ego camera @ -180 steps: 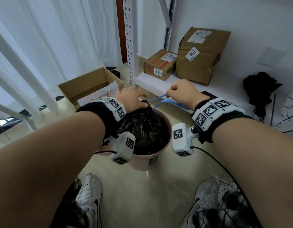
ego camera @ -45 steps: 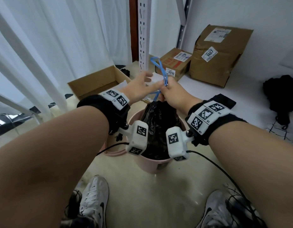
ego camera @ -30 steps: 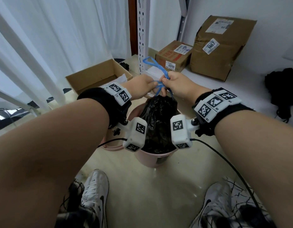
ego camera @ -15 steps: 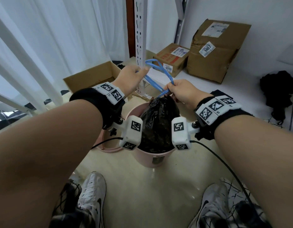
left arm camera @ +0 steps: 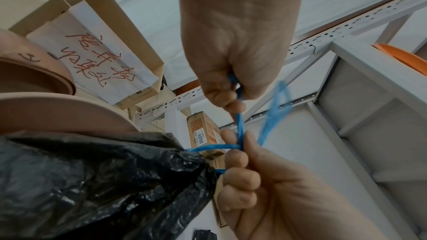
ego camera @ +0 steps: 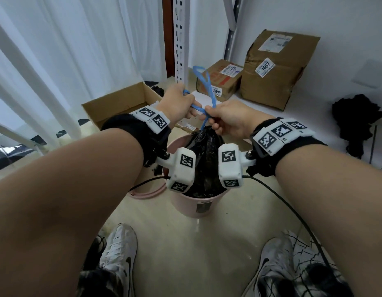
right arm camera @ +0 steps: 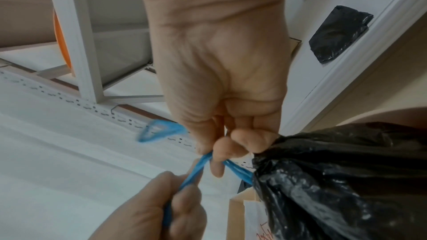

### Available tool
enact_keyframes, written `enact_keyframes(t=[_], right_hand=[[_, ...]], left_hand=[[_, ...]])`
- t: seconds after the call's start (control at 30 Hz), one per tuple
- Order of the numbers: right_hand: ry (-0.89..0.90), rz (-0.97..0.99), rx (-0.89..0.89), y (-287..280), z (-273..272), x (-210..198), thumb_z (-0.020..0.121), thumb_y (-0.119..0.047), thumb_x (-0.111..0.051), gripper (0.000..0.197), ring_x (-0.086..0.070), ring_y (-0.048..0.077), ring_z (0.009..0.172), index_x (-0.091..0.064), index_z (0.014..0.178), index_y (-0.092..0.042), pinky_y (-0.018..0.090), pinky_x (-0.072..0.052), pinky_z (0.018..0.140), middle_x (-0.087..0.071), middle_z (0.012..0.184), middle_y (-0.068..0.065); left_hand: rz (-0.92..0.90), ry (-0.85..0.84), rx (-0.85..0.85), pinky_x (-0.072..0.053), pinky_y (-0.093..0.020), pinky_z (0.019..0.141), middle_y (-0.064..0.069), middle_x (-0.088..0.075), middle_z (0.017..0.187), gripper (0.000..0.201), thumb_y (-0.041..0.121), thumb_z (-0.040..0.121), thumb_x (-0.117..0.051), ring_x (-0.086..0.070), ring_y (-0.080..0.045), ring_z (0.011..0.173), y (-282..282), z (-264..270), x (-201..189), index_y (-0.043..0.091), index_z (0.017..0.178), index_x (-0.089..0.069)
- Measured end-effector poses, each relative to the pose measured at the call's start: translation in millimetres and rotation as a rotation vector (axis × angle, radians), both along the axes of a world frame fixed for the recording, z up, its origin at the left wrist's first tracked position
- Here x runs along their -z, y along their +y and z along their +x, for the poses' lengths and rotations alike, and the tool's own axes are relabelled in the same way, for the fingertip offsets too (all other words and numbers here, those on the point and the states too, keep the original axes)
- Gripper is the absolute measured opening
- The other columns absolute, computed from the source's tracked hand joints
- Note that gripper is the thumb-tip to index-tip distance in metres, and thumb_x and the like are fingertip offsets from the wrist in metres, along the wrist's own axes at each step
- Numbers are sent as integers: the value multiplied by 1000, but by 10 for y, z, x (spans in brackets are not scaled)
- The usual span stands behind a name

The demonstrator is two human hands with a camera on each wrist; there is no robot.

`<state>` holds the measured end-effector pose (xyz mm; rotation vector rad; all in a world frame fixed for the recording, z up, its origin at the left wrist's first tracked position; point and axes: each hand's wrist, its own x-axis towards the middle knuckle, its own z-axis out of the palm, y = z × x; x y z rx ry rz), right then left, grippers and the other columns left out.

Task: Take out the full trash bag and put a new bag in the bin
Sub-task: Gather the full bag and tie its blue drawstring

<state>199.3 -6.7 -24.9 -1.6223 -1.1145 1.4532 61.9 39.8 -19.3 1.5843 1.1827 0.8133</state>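
A black trash bag sits in the pink bin with its neck cinched by a blue drawstring. My left hand grips one strand just above the bag's neck. My right hand pinches the crossing strands right over the neck, and a loop stands up above it. In the left wrist view the drawstring runs taut from my left hand to my right hand, beside the bag. In the right wrist view my right hand pinches the drawstring at the bag.
An open cardboard box stands left of the bin. Two taped boxes sit on the low white shelf, by a shelf upright. A folded black bag lies on the shelf. A pink ring lies on the floor.
My left hand came down from its raised position and closed in on my right hand. The strands now cross between the hands, and the loop stands upright.
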Motion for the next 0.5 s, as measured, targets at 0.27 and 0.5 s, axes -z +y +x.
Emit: enact_keyframes(t=[0.27,0.5], right_hand=[[-3,94,-6,-40,191,-12,88,-2,-61,9,-56,4,45,-65,80,-5,14,-47,44,-62,53,0],[-278,315,-119,-107,186,-59,77,7,-68,21,-55,11,59,-66,68,-11,17,-48,56,-60,65,6]], left_hand=[[-23,332,368,-42,-10,52,5,-58,82,28,10,81,-65,-52,-3,64,-56,-54,89,18,107,-55],[63,405,387,-42,-32,73,-6,-57,76,19,22,85,-67,-51,-18,75,-31,18,201,21,68,-58]])
